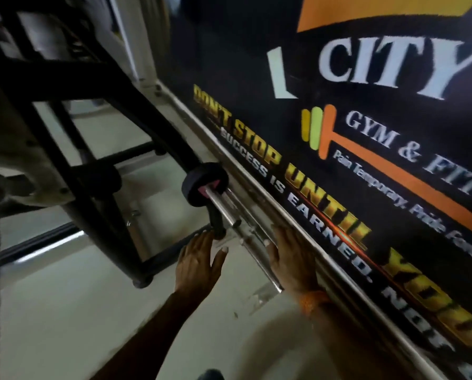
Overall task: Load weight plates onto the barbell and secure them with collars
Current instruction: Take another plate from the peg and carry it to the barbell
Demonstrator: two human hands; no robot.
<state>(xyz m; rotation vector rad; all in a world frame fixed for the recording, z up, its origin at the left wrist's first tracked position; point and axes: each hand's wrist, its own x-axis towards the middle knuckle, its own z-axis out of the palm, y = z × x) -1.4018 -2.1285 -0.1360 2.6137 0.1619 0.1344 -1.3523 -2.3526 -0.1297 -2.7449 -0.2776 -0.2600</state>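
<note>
head | left hand (199, 259), right hand (289, 259) flank barbell (226, 212) end | banner (339, 133) crowds right

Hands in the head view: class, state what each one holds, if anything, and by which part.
Nothing is held. The left hand and right hand are open, fingers straight, either side of the barbell.

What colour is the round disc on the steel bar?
The disc is black, with a pink piece at its centre; head view.
</note>
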